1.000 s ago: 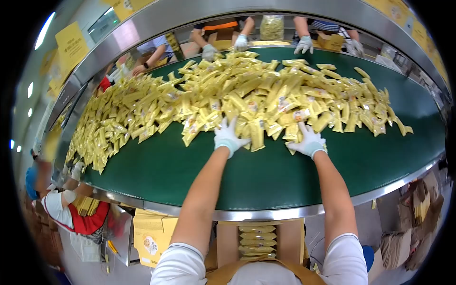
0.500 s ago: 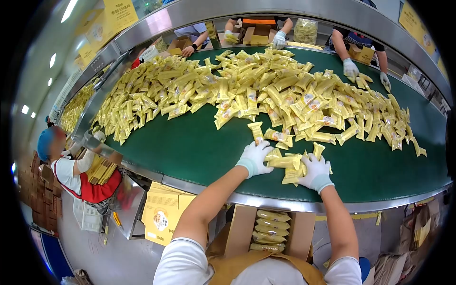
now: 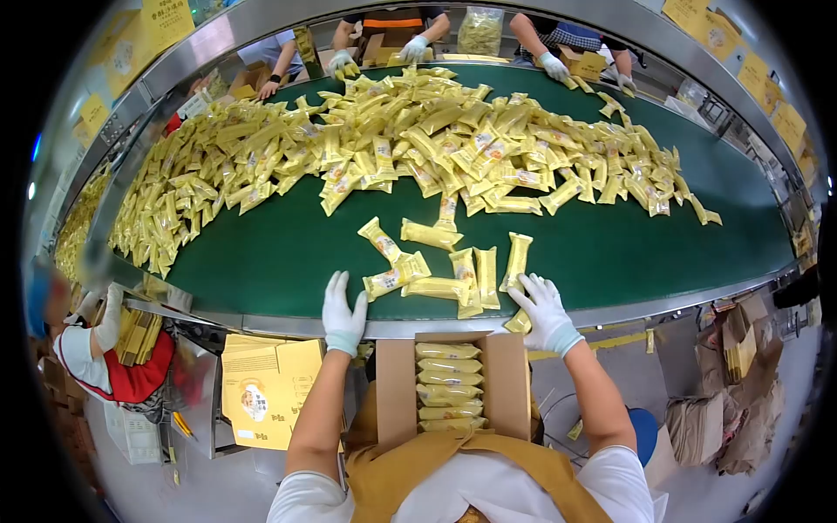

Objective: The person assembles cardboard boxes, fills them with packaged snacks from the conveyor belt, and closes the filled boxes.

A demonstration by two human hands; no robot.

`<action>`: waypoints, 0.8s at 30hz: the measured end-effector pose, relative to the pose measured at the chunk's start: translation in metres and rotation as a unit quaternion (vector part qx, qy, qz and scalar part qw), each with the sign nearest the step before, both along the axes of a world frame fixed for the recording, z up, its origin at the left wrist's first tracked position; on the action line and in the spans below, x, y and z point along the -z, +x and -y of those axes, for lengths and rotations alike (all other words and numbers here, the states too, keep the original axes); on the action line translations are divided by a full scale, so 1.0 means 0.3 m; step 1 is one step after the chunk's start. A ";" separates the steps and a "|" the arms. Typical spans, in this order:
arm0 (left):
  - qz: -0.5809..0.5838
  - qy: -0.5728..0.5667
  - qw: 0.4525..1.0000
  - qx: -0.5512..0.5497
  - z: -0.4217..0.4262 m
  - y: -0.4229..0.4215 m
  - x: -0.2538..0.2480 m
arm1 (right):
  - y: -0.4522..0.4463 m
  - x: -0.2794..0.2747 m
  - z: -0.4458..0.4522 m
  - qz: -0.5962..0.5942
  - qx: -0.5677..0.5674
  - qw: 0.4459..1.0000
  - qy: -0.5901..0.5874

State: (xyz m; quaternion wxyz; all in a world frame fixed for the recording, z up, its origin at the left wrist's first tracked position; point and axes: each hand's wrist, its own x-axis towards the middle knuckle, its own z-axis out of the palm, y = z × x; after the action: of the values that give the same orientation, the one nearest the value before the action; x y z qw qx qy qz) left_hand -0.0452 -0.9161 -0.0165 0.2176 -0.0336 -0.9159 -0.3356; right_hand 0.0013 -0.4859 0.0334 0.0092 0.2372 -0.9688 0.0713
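Note:
My left hand, in a white glove, is open at the near edge of the green table, just left of a yellow packet. My right hand, also gloved, has its fingers spread beside an upright-lying packet at the same edge. Between the hands lie several loose packets. Beyond them spreads a large heap of yellow packets. Below the edge, between my arms, an open cardboard box holds a column of stacked packets.
Co-workers' gloved hands are at the far side of the heap. At the left, a person in a red apron holds folded cartons. Flat yellow cartons lie left of the box. Brown sacks stand at the lower right.
Both hands have come back from the heap to the near edge and moved apart. Several packets have been drawn toward me, away from the heap, and now lie loose.

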 end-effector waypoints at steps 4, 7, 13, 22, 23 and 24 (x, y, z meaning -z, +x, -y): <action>0.025 -0.024 0.999 -0.032 -0.003 0.015 0.000 | 0.046 -0.061 -0.025 0.075 0.026 0.997 -0.011; 0.009 -0.051 0.998 -0.037 0.000 0.006 0.004 | 0.041 -0.164 -0.029 0.173 0.014 0.984 0.048; 0.009 -0.004 0.998 -0.056 0.007 -0.014 0.005 | -0.064 -0.108 -0.137 0.170 -0.075 0.977 0.103; 0.000 0.009 0.996 -0.091 -0.014 0.012 -0.031 | -0.255 -0.199 0.018 0.056 0.208 0.967 -0.139; -0.004 0.009 0.996 -0.094 -0.012 0.013 -0.026 | -0.287 -0.167 0.062 0.049 0.267 0.955 -0.123; -0.010 0.009 0.995 -0.096 -0.012 0.010 -0.022 | -0.323 -0.137 0.109 0.100 0.325 0.937 -0.081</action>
State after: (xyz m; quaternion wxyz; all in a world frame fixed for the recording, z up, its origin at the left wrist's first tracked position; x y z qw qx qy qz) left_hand -0.0421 -0.9127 -0.0099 0.2581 0.0532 -0.9096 -0.3212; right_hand -0.0957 -0.5185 0.0743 -0.0462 -0.1002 -0.9799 0.1662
